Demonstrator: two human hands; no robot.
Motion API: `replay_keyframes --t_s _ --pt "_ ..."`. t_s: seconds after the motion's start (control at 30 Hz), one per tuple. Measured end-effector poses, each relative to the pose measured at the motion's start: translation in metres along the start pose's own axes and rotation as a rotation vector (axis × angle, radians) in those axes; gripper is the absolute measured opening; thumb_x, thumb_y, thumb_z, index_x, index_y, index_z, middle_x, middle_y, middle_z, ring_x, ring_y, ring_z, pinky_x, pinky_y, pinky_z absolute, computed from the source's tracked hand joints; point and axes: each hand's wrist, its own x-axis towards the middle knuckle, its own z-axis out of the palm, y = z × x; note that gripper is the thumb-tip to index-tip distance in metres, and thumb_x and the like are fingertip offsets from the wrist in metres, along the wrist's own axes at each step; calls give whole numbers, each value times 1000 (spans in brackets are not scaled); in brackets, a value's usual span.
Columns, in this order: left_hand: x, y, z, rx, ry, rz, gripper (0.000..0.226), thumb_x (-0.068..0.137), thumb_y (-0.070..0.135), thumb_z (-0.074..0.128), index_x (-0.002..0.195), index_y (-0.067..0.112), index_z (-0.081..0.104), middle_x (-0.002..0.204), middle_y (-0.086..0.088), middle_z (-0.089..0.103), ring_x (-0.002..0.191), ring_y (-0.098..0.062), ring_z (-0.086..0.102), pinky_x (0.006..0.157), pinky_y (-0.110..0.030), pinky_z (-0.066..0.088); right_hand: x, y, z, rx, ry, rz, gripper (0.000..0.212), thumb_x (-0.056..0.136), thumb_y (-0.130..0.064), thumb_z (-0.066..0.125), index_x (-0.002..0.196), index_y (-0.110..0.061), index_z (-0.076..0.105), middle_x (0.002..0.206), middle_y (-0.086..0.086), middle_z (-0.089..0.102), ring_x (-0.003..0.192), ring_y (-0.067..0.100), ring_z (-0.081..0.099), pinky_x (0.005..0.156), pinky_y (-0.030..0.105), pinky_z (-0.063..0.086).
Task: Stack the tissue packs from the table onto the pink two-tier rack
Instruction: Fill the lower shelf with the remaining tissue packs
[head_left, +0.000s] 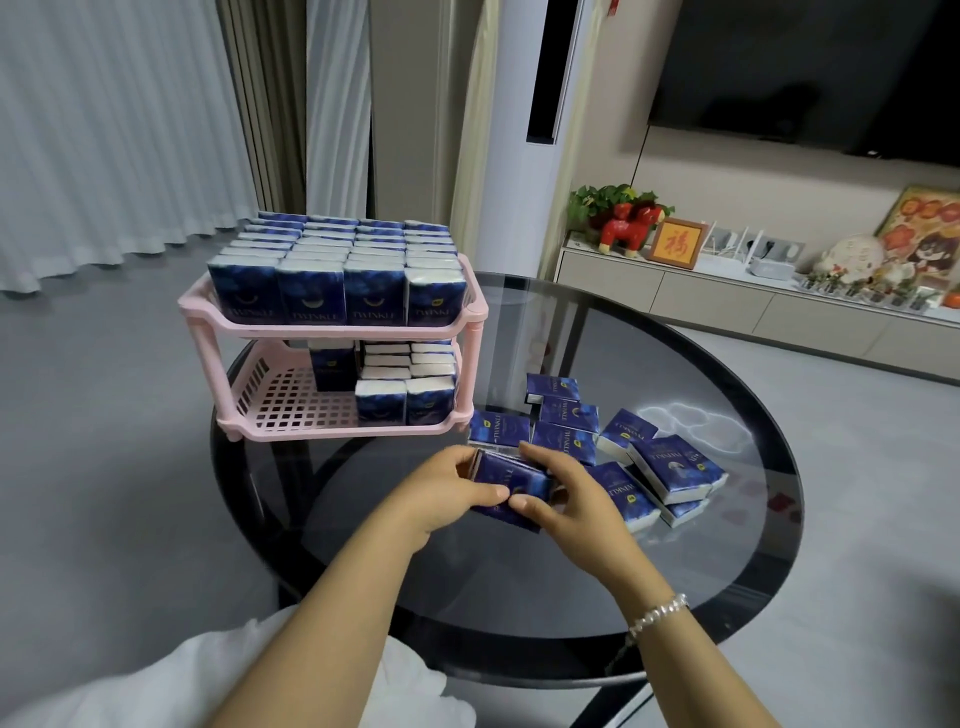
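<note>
Leftmost, pink rack (470, 306) — top tier full, lower half-filled, left bare for more. Left hand (441, 486) and right hand (563, 493) both grip one tissue pack (506, 475) at table (519, 623) centre; loose packs (623, 452) rightward — likely gathering for the lower tier.

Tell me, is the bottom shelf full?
No. The bottom shelf is partly filled: tissue packs sit at its right, its left grid bare.

Glossy dark glass table (649, 364); pink perforated plastic rack (270, 402); shiny film-wrapped packs (670, 462)
</note>
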Motion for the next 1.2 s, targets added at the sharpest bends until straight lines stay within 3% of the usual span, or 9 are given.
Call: replay_keyframes --t_s 0.1,0.27,0.4,0.53,0.6,0.77,0.93,1.03,1.2 --pt "0 -3 -4 14 -2 11 48 77 5 73 118 20 53 115 -1 65 107 -16 61 100 -37 47 3 0 -7 -26 32 -40 70 78 -32 72 139 -32 37 117 -16 45 96 -4 49 76 4 41" --pt "-4 -1 -6 177 8 72 59 77 10 75 126 24 45 118 6 56 110 -12 54 91 -26 44 13 13 -10 -98 -69 -25 62 78 -39 70 134 -37 42 117 -10 56 106 7 52 85 21 46" --pt "-2 -1 -6 112 48 104 43 78 11 75 114 22 53 109 4 63 103 -13 60 90 -30 50 23 8 -11 -40 -99 -36 55 81 -33 68 132 -34 47 113 -13 59 99 1 55 78 15 46" --pt "2 -3 -13 -158 217 64 16 83 3 68 98 9 68 82 1 66 74 -11 60 66 -21 46 46 -1 -9 21 17 -16 42 90 -34 58 130 -24 53 111 -12 62 101 5 58 79 16 48" --pt "1 -3 -19 -262 280 -6 17 85 4 66 102 2 69 72 -1 64 54 -6 57 48 -12 43 68 1 -9 -221 122 -20 39 92 -35 55 128 -22 56 122 -3 60 115 19 51 94 31 45" --pt "-3 -1 -25 -317 347 -69 11 86 5 66 96 4 64 61 -4 55 25 1 42 30 -10 30 100 -11 -7 -647 -133 73 49 93 -42 49 138 -24 43 142 1 45 133 28 26 106 43 21" --pt "-1 -4 -29 -340 360 -99 13 85 7 67 97 2 67 59 -5 56 24 1 41 31 -10 31 106 -21 -4 -710 -259 62 44 91 -42 52 132 -25 49 127 7 52 123 29 33 101 44 24" --pt "2 -8 -30 -362 367 -92 12 84 7 68 96 5 68 66 -5 62 44 -7 54 43 -14 41 100 -27 -4 -699 -246 57 37 87 -42 59 118 -22 57 117 7 53 116 29 39 95 41 27" --pt "3 -11 -29 -448 334 -53 11 84 7 68 95 7 68 80 -8 69 70 -19 63 72 -29 51 75 -28 -8 -245 -40 128 16 85 -31 64 78 -19 55 90 4 60 88 23 58 78 37 45"
